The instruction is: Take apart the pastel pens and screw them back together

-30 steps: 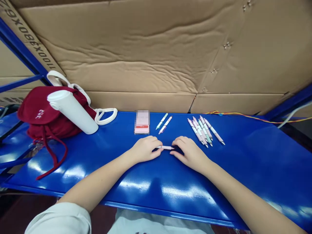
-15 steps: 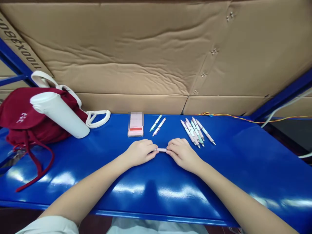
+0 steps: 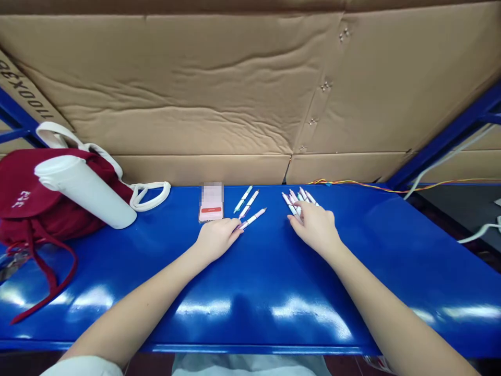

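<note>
Reads "1100X38", upside down in dark print, on the cardboard point(image 3: 29, 94) above the bag point(image 3: 43, 208), running out of frame at the 8. Shows small white characters on the bag's front, too unclear to read. Carries illegible lettering in a red bar point(image 3: 211, 210) on the phone point(image 3: 212, 202), right of the bag.

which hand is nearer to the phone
Left. The left hand is just on the near side of the phone, with a pen at its fingertips; the right hand is well off to the phone's right, at the bunch of pens.
</note>
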Motion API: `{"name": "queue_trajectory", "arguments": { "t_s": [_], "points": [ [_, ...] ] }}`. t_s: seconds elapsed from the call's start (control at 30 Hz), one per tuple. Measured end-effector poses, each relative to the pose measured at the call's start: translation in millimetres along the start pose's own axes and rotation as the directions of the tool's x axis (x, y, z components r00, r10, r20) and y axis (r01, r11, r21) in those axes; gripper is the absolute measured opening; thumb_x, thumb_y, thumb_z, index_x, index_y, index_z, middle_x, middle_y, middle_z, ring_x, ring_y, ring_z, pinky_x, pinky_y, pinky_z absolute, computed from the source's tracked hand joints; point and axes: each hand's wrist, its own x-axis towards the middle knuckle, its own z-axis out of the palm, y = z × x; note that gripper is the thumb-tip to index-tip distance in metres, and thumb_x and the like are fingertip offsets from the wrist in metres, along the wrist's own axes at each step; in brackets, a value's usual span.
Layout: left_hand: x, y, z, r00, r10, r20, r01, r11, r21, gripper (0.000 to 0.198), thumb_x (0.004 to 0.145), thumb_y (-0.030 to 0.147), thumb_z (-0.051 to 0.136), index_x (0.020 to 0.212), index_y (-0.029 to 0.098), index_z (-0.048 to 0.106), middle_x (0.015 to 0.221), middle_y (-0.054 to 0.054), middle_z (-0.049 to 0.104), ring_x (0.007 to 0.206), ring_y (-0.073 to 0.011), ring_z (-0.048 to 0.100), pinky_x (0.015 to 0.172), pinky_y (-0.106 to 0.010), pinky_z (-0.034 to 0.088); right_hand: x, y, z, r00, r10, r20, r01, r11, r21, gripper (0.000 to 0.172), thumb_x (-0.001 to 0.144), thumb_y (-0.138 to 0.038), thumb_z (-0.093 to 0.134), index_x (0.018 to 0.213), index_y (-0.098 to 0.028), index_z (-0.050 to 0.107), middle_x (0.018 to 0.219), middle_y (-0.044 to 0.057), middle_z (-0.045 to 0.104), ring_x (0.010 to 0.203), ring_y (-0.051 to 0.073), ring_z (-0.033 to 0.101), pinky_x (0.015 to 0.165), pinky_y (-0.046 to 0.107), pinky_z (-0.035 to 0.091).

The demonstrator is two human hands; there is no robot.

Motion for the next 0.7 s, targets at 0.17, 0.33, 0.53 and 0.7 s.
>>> {"name": "queue_trajectory", "arguments": {
  "t_s": [0.17, 0.33, 0.53, 0.7],
  "points": [
    [3, 2, -0.5, 0.994, -0.097, 0.043, 0.099, 0.994, -0.048, 0.024, 0.092, 0.041, 0.047, 0.102, 0.021, 0.056, 0.082, 0.000, 0.068, 0.068, -0.0163, 0.064, 0.053, -0.022, 0.042, 2, 6, -4, 0.991, 0.050, 0.120, -0.032, 0.988, -0.149, 0.025, 0.084, -0.035, 0.048, 0.094, -0.017, 0.061, 0.098, 0.014, 0.067, 0.094, 0.031, 0.060, 0.072, 0.038, 0.036],
    [-1, -2, 0.3, 0.999, 0.038, 0.002, -0.038, 0.994, -0.099, 0.017, 0.091, 0.032, 0.048, 0.094, 0.020, 0.060, 0.096, -0.002, 0.065, 0.082, -0.0152, 0.063, 0.063, -0.022, 0.048, 0, 1, -1, 0.992, 0.032, 0.126, -0.005, 0.978, -0.208, 0.029, 0.086, -0.035, 0.043, 0.083, -0.014, 0.063, 0.084, 0.016, 0.068, 0.086, 0.032, 0.061, 0.071, 0.040, 0.035],
    [-5, -3, 5.1, 0.995, 0.098, -0.019, -0.099, 0.992, -0.076, 0.030, 0.091, 0.034, 0.045, 0.111, 0.020, 0.062, 0.104, -0.004, 0.062, 0.086, -0.0158, 0.063, 0.065, -0.023, 0.052, -9, -10, -15, 0.983, -0.088, 0.163, 0.092, 0.995, -0.023, 0.029, 0.084, -0.030, 0.042, 0.063, -0.018, 0.057, 0.066, 0.007, 0.064, 0.066, 0.022, 0.059, 0.062, 0.032, 0.033],
    [-8, -4, 5.2, 0.993, 0.110, -0.042, -0.113, 0.991, -0.074, 0.030, 0.090, 0.033, 0.046, 0.112, 0.020, 0.062, 0.109, -0.004, 0.064, 0.093, -0.0172, 0.063, 0.075, -0.026, 0.054, -17, -18, -14, 0.919, -0.260, 0.297, 0.202, 0.956, 0.211, 0.026, 0.080, -0.030, 0.048, 0.056, -0.020, 0.046, 0.055, 0.000, 0.056, 0.054, 0.014, 0.051, 0.051, 0.025, 0.028]
  ]
}}
